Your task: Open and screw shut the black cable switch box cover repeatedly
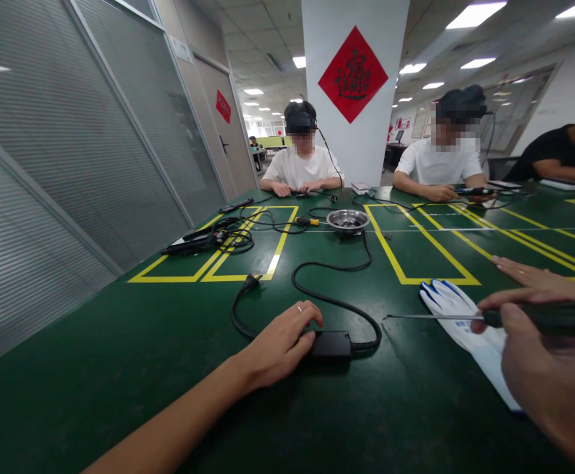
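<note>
My left hand point(284, 339) rests on the table with its fingers curled over one end of a small black power adapter box point(334, 345). A black cable runs from the box's right end toward the metal bowl, and another lead ends in a plug point(252, 282). At the right, my right hand point(539, 368) is closed round the dark handle of a screwdriver point(539, 318). The thin shaft points left, its tip just beyond the box. Beneath it lies a white glove point(465, 322) with blue edging. Behind the handle another hand point(539, 280) shows, apparently a neighbour's.
A steel bowl point(348, 220) with small dark pieces stands mid-table. Dark tools and coiled cables point(218, 236) lie at the left, near a yellow-and-black connector point(307, 222). Yellow tape point(400, 263) marks the green tabletop point(193, 342). Several people sit across the table.
</note>
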Motion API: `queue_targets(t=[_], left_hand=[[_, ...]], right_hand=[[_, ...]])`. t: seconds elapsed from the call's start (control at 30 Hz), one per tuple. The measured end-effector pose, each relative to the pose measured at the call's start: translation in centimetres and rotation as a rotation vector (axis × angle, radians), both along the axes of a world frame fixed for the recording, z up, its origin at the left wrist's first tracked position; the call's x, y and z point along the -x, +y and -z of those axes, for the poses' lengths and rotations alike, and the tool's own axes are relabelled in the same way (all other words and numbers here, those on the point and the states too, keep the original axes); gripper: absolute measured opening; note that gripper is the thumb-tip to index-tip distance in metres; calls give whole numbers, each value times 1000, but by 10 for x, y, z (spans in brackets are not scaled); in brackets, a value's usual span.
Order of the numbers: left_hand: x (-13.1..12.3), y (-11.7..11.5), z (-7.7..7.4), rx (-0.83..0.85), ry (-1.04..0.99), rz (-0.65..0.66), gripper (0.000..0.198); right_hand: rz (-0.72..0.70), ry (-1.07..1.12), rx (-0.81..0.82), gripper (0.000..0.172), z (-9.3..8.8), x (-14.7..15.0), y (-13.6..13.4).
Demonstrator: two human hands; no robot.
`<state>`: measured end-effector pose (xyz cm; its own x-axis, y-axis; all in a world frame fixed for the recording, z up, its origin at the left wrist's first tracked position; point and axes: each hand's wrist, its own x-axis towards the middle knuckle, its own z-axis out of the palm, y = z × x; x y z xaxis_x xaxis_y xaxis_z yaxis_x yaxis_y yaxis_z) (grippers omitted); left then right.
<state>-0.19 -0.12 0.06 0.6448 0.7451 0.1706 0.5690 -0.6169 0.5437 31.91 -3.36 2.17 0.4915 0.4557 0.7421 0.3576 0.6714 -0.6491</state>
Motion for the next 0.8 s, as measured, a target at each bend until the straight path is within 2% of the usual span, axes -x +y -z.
queue_targets(t=[0.07, 0.13, 0.27, 0.4, 0.57, 0.8], left_hand=[[1, 5, 5, 19, -75, -76, 20], [1, 8, 9, 45, -132, -133, 20], [1, 11, 11, 106, -193, -160, 24], [1, 11, 10, 132, -189, -155, 27], [1, 12, 9, 150, -181, -153, 27], [1, 11, 7, 157, -164, -159, 27]], right_hand=[[-48, 67, -46, 31, -2, 1, -1], [-134, 147, 0, 31, -2, 5, -4], [-346, 262, 283, 25, 6, 22, -16], [-515, 280, 413, 27, 18, 41, -28], [-580, 289, 481, 25, 25, 50, -33], [-582, 330, 499, 22, 27, 52, -31]])
